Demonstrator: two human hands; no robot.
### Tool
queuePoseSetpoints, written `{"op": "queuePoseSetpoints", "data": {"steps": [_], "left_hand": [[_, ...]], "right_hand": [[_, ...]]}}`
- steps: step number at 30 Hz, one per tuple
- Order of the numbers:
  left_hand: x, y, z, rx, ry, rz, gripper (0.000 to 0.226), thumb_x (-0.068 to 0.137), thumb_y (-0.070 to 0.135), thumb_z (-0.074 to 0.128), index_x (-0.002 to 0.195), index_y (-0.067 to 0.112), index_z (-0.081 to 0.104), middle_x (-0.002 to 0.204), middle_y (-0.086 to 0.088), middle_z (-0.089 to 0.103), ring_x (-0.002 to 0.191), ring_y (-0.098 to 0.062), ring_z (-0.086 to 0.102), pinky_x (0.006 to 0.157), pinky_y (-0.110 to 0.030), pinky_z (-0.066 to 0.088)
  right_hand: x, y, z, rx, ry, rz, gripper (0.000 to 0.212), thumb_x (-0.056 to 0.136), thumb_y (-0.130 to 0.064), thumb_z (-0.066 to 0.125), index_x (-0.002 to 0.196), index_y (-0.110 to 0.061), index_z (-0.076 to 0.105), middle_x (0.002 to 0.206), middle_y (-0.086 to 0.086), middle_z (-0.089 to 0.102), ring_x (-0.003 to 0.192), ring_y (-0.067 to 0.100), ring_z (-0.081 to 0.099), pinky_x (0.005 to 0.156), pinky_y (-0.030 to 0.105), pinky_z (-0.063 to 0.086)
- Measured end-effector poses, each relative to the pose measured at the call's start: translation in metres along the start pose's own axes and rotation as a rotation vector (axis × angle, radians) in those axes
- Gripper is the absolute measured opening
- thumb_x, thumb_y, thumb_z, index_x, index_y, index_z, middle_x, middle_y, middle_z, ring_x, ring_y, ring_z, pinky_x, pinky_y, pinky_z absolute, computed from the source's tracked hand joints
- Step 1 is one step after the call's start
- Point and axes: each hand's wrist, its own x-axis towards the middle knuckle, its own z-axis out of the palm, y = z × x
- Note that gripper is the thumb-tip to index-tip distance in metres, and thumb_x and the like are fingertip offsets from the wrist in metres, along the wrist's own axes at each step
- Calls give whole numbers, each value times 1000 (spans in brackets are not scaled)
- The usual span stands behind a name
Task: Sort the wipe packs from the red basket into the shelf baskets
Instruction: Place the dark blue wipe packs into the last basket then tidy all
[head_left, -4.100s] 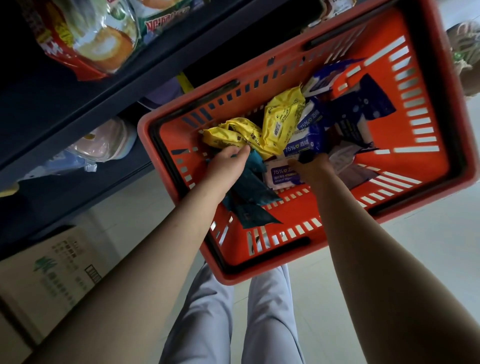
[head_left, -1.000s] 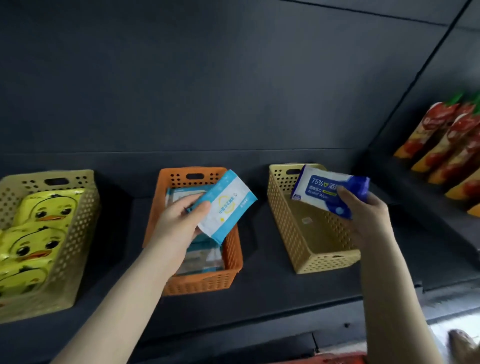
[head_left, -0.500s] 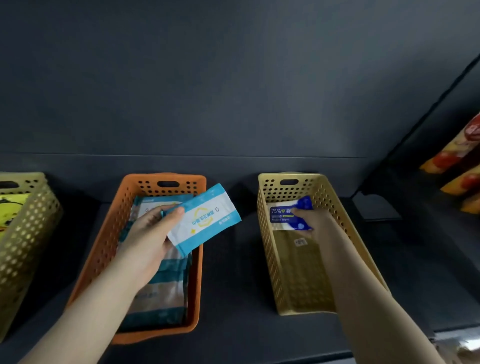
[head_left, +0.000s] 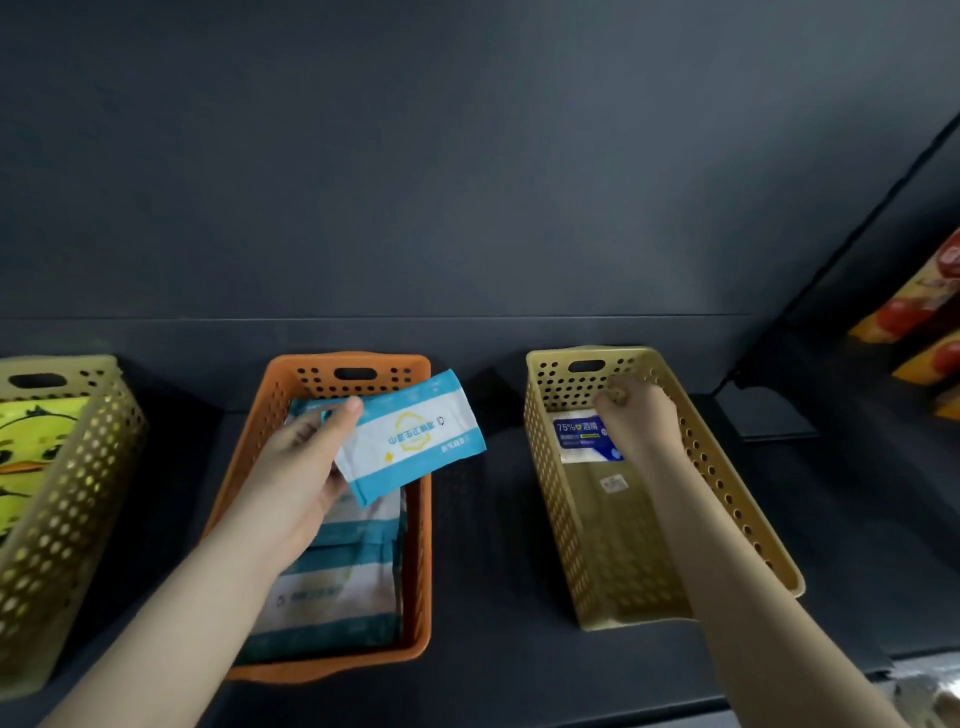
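The teal-and-white wipe pack (head_left: 410, 436) was in the left hand (head_left: 296, 467), lifted above the far half of the orange basket (head_left: 423, 545) and tilted, its 3 o'clock end jutting past the basket's rim. The thumb lay across the pack's 9 o'clock corner, with the fingers curled beneath it in a firm pinch.

A blue 75% alcohol wipe pack (head_left: 579, 434) lay flat on the floor of the tan basket (head_left: 571, 519), at that basket's 12 o'clock end, close to the wall with the handle slot. The right hand (head_left: 641, 415) was inside the basket directly over the pack's 3 o'clock end, which it hid. Its fingers (head_left: 615, 397) were curled toward the far wall. Whether they gripped the pack or merely hung above it could not be told.

The orange basket held a stack of matching teal-and-white packs (head_left: 337, 587), filling it from the near wall up under the left hand. Apart from the blue pack, the tan basket showed only a small label stuck to its floor. At 9 o'clock from the orange basket, well apart, stood a yellow basket (head_left: 78, 493) holding yellow duck-print packs (head_left: 31, 441); the frame edge cut it off.

All three baskets sat in a row on a dark shelf (head_left: 493, 519). At 3 o'clock, on a neighbouring shelf, were orange-and-red snack bags (head_left: 930, 312).
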Motion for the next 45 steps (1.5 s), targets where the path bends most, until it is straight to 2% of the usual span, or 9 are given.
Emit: {"op": "queuePoseSetpoints", "data": {"steps": [4, 9, 13, 17, 21, 24, 31, 37, 45], "left_hand": [[-5, 10, -14, 8, -47, 27, 22, 91, 27, 60, 102, 8, 66, 97, -9, 75, 87, -20, 71, 73, -37, 57], [-5, 24, -32, 2, -102, 75, 16, 93, 20, 59, 95, 7, 68, 90, -10, 74, 77, -18, 69, 68, -33, 58], [1, 32, -52, 7, -105, 175, 12, 91, 7, 59, 93, 11, 70, 90, -9, 74, 79, -17, 70, 63, -30, 58], [5, 27, -76, 311, -156, 343, 15, 88, 11, 66, 90, 24, 74, 93, 1, 75, 90, -11, 68, 87, -35, 55], [21, 16, -101, 703, -42, 530, 33, 93, 29, 59, 126, 30, 59, 135, 8, 55, 126, -6, 49, 110, -37, 38], [24, 8, -110, 759, -38, 367, 56, 98, 36, 48, 150, 26, 28, 157, 4, 27, 144, -12, 24, 118, -34, 20], [26, -2, -109, 490, -141, 188, 42, 103, 40, 35, 144, 35, 38, 127, 18, 50, 116, 1, 47, 86, -13, 34], [27, -4, -112, 481, -149, 170, 45, 99, 48, 36, 142, 37, 39, 113, 29, 53, 89, 25, 49, 70, 4, 37], [38, -13, -116, 479, -149, 159, 51, 97, 54, 37, 145, 37, 37, 145, 16, 44, 130, -2, 43, 108, -27, 33]], "right_hand": [[-61, -57, -2, 425, -164, -186, 27, 98, -32, 52, 114, -14, 66, 106, -2, 71, 96, 12, 66, 87, 29, 53], [-108, -106, 33, 706, -591, -103, 27, 91, -31, 64, 111, -13, 68, 106, 6, 74, 99, 19, 69, 86, 34, 56], [-120, -130, 57, 1074, -543, 127, 23, 86, -15, 70, 105, -4, 65, 102, 13, 73, 86, 20, 67, 84, 31, 55], [-123, -149, 76, 1350, -482, 283, 18, 89, -13, 65, 106, -9, 60, 104, 13, 72, 93, 23, 70, 89, 38, 53], [-112, -160, 79, 1156, -327, 148, 7, 93, -14, 61, 98, -11, 63, 95, 10, 70, 82, 21, 68, 79, 40, 56], [-92, -160, 79, 772, -213, -95, 10, 94, -14, 60, 96, -20, 67, 88, 2, 70, 75, 12, 67, 69, 29, 55], [-56, -184, 122, -105, -441, -562, 24, 97, -23, 54, 117, -19, 67, 97, 4, 72, 82, 16, 64, 74, 35, 48], [-53, -195, 153, -242, -503, -646, 37, 98, -30, 54, 135, -28, 56, 137, -6, 57, 126, 13, 49, 109, 31, 34], [-53, -165, 154, -281, -344, -716, 33, 90, -36, 64, 123, -34, 64, 133, -13, 56, 128, 16, 40, 112, 40, 28]]}}
